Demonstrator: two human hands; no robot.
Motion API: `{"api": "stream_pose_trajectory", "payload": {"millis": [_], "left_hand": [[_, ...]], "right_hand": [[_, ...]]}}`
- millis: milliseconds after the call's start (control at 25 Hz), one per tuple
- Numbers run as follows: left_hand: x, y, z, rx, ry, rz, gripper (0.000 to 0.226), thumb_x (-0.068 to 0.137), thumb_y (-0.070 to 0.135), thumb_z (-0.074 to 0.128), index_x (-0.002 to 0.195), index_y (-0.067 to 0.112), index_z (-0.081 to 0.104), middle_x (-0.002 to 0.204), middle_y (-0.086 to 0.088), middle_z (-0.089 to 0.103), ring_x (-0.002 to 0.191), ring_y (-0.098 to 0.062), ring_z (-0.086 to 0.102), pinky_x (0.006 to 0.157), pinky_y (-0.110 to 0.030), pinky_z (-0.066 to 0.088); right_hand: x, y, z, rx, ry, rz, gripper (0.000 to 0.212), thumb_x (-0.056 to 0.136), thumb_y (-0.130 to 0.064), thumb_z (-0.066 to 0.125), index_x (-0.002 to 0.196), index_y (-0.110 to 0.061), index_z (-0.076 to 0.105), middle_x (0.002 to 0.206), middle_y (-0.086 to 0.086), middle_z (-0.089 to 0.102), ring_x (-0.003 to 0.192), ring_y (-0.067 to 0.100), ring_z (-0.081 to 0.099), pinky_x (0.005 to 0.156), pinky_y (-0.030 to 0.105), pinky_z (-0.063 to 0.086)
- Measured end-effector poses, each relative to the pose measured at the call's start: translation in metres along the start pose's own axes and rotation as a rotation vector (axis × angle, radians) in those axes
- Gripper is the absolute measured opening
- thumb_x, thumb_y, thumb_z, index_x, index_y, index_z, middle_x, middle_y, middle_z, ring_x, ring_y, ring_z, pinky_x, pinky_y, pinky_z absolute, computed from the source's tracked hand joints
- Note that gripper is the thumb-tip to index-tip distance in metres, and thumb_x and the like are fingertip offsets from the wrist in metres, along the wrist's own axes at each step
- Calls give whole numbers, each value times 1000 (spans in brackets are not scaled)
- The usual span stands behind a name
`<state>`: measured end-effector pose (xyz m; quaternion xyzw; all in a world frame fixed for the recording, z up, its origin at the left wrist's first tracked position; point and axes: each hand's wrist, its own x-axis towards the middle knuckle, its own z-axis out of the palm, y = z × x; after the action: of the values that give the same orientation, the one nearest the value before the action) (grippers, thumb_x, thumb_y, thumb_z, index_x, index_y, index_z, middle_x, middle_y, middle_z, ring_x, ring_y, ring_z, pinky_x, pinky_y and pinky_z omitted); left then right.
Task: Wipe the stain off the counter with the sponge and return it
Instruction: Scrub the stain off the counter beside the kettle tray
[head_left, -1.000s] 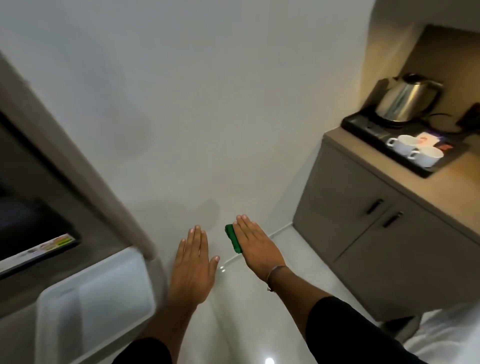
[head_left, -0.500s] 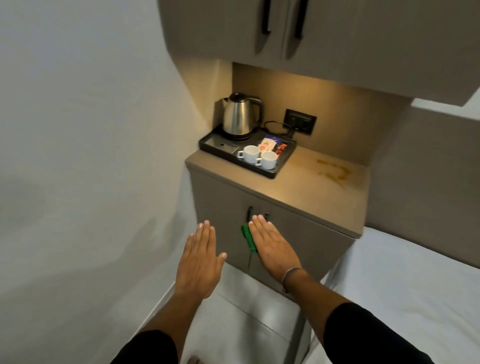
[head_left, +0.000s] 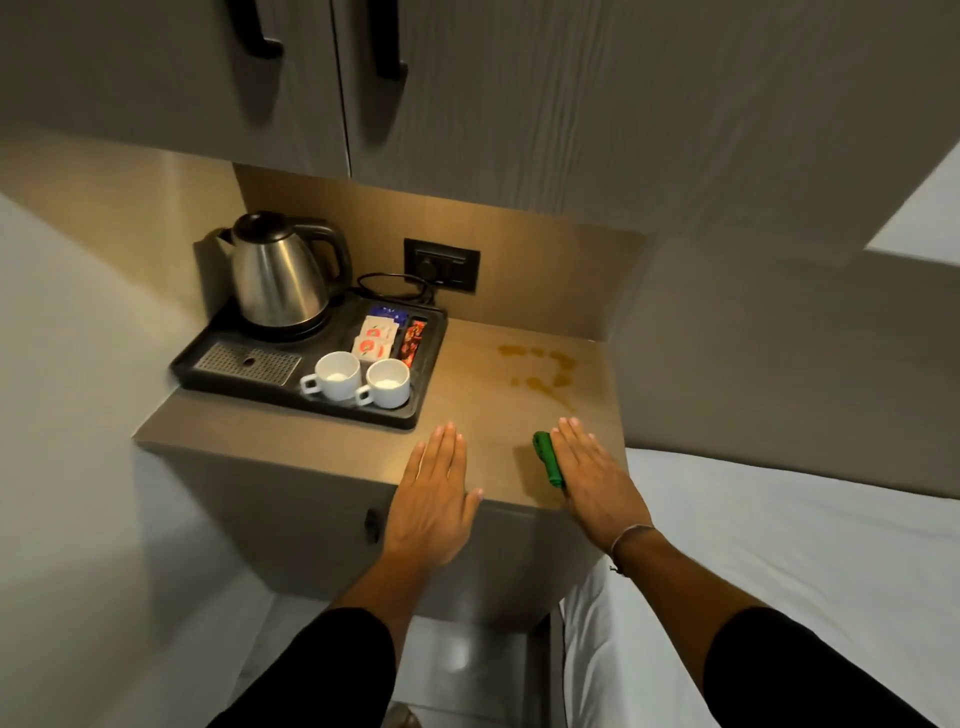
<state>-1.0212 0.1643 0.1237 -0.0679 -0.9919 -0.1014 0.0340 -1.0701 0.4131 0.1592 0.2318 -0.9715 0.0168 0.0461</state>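
Both hands had come forward over the tabletop (head_left: 332, 431), left hand (head_left: 434, 501) flat and empty, right hand (head_left: 597, 480) flat with the green sponge (head_left: 546, 458) pinned under its palm, apparently needing next to slide up to the stain (head_left: 540, 366).

I can read no text here: the sachets (head_left: 378, 334) in the tray (head_left: 291, 397), left of centre, carry print and red marks too blurred to make out.
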Motion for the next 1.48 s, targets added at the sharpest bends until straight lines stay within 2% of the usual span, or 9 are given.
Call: {"api": "stream_pose_trajectory", "payload": {"millis": [240,480,560,680,800,1000,1160,1360,1480], "left_hand": [[99,-17,20,-23,-79,88,81,107,58,27,165,7,3,176,-16,-1,162,-30,-6,132,-51,7],[128,-22,47,-74,-210,50,80,106,61,25,166,14,-2,176,-13,-10,161,-31,-15,129,-63,0],[127,-26,53,-80,-223,20,80,106,63,23,166,18,-4,176,-11,-13,160,-31,-18,128,-65,-4],[126,-27,59,-82,-202,15,79,105,64,21,166,21,-4,176,-11,-12,161,-30,-18,127,-65,-5],[126,-27,62,-88,-180,17,77,104,63,21,166,23,-2,177,-11,-10,161,-30,-15,127,-65,-5],[124,-27,66,-78,-150,10,76,102,63,15,166,25,0,177,-11,-5,162,-30,-11,128,-64,-2],[124,-28,69,-82,-127,16,75,103,64,14,166,26,3,177,-9,-3,162,-28,-10,129,-63,-1],[125,-30,74,-99,-74,2,72,104,64,16,166,30,6,178,-5,-2,162,-25,-9,130,-61,-3],[124,-30,77,-88,-69,12,70,105,62,17,166,30,6,177,-5,-2,162,-26,-8,130,-61,0]], "right_hand": [[63,32,14,-1,-95,162,74,109,-22,52,166,-14,5,175,10,3,161,28,5,120,34,2],[83,22,52,29,-217,222,76,107,-20,52,165,-14,4,173,6,-2,161,28,7,122,36,0],[80,13,65,53,-230,236,77,106,-33,51,165,-14,5,166,1,-9,161,27,4,126,40,0],[78,15,74,35,-166,249,78,106,-64,32,166,-19,10,169,-2,-1,160,23,-2,129,49,4],[76,24,79,47,-156,213,81,101,-75,18,166,-28,6,173,-6,2,161,20,-5,129,53,3],[73,24,84,68,-155,230,73,103,-68,13,165,-34,0,175,-7,0,161,19,-6,129,54,3],[73,56,80,92,-191,121,68,105,-64,17,165,-35,4,175,-8,4,161,18,-4,129,54,8],[140,70,84,187,-147,262,62,110,-51,31,165,-29,14,174,-3,10,161,22,1,130,55,6],[111,85,93,174,-133,50,62,109,-52,31,165,-38,7,174,-9,4,161,16,-6,129,50,0]]}}
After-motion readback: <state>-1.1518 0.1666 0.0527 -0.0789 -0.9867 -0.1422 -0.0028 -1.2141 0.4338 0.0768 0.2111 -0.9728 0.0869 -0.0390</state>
